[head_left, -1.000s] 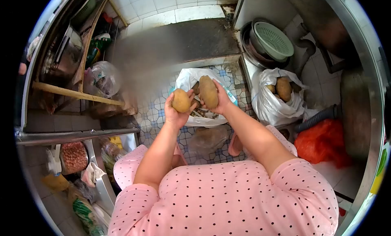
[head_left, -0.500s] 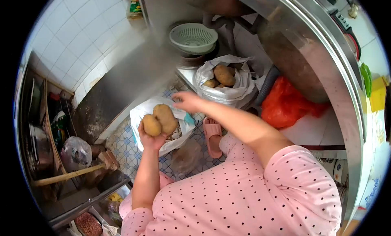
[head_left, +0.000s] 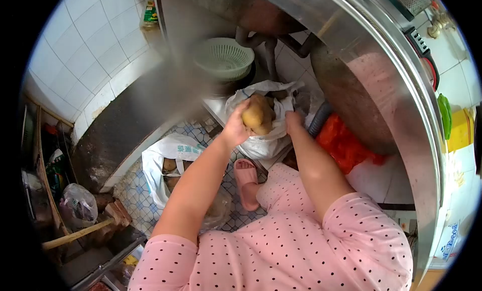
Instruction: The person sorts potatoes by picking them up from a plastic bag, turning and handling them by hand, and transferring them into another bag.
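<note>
My left hand [head_left: 235, 126] is closed on a potato [head_left: 257, 115] at the mouth of a white woven sack [head_left: 263, 146]. Other potatoes partly show behind it, though I cannot tell whether the hand holds more than one. At the sack's right rim, my right hand [head_left: 294, 121] is closed on the sack's edge; its fingertips are partly hidden. On the floor to the left lies an opened white plastic bag [head_left: 155, 156] with potatoes [head_left: 170, 165] inside, partly covered by my left forearm.
A pale green colander [head_left: 224, 57] sits behind the sack. To the right are a grey hose [head_left: 320, 119] and a red plastic bag [head_left: 346, 145]. The metal counter edge [head_left: 386, 50] curves overhead. A clear plastic bag [head_left: 217, 210] lies near my pink slipper [head_left: 246, 185].
My left hand has moved right from above the plastic bag to the sack. My right hand has gone to the sack's right rim. Potatoes now show in the plastic bag.
</note>
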Action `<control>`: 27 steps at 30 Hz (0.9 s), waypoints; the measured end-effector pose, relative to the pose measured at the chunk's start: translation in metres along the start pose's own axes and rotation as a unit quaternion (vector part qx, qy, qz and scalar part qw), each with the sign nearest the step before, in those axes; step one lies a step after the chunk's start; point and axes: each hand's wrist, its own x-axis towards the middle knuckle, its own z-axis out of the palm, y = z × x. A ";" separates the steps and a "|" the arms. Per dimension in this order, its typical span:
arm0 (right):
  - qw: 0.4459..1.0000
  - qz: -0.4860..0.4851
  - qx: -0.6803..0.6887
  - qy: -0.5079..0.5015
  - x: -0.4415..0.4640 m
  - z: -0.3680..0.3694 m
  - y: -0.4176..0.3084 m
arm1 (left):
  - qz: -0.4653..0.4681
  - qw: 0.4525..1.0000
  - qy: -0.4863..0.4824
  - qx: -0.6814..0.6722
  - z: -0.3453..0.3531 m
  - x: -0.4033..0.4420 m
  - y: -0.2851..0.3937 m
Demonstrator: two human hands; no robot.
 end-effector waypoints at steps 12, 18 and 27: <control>0.940 -0.263 0.214 0.048 -0.067 -0.017 -0.063 | -0.028 0.951 0.216 0.220 0.050 0.074 -0.018; 0.928 -0.356 -0.016 0.113 -0.073 -0.020 -0.066 | 0.002 0.561 0.026 0.828 -0.017 0.124 -0.070; 0.872 -0.295 -0.390 0.005 -0.095 -0.023 -0.088 | 0.001 0.471 0.112 0.875 0.021 0.005 -0.016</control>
